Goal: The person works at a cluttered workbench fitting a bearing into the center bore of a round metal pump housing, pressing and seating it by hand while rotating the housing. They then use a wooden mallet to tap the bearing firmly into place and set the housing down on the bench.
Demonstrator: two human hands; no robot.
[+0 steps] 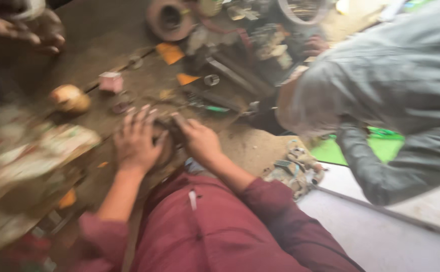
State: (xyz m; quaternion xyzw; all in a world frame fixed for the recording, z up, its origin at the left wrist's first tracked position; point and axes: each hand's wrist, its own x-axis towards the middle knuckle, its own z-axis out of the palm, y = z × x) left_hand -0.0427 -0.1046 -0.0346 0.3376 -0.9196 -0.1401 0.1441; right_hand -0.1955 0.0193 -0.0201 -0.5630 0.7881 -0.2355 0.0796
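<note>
blurred view down onto a dirty workbench (pixel 104 45). the left hand (pixel 137 141) lies flat with fingers spread over a dark round metal part (pixel 167 138), near the bench's front edge; the right hand (pixel 199 141) grips its other side. a person in a grey jacket (pixel 396 90) leans in from the right.

A dark round metal part (pixel 165 143) lies blurred on the grimy workbench (pixel 99 45).

A grimy repair workshop, cluttered with metal parts.

The dirty workbench (pixel 104 45) is strewn with a rusty ring-shaped casting (pixel 169 19), small metal rings (pixel 211 79), a green-handled tool (pixel 212 108) and a heap of greasy parts (pixel 295 168) lying off its edge; the picture is blurred, so these are probably machine or engine pieces.
</note>
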